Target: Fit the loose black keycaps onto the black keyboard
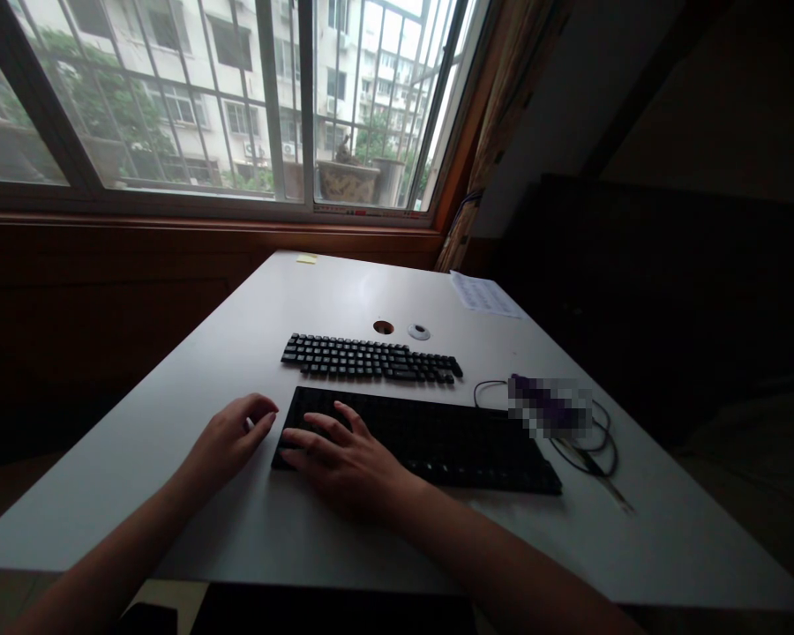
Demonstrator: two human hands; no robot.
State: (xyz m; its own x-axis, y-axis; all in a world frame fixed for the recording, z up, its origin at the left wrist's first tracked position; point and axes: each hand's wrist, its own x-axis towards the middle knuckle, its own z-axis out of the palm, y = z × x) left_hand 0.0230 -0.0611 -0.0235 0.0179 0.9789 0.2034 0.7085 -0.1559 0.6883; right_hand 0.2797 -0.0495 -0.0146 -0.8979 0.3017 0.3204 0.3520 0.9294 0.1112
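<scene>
A black keyboard (pixel 463 437) lies across the white table, with light marks along its near edge where some keys show. My right hand (pixel 354 459) rests palm down over its left end. Its fingers are spread; the thumb is hidden under the hand. Just off the keyboard's left edge is my left hand (pixel 228 441), with its fingers curled and its thumb and forefinger tips close together. Whatever may be between those tips is too small to make out. Behind the keyboard, dark loose keycaps (pixel 370 360) stand in keyboard-like rows.
Right of the keyboard lies a looped black cable (pixel 612 454) beside a purple, blurred-out item (pixel 543 401). Farther back are a round hole (pixel 384 327), a grey-white disc (pixel 419 332), printed paper (pixel 486 294) and a yellow note (pixel 307 259). The white table (pixel 172 388) reaches towards a barred window.
</scene>
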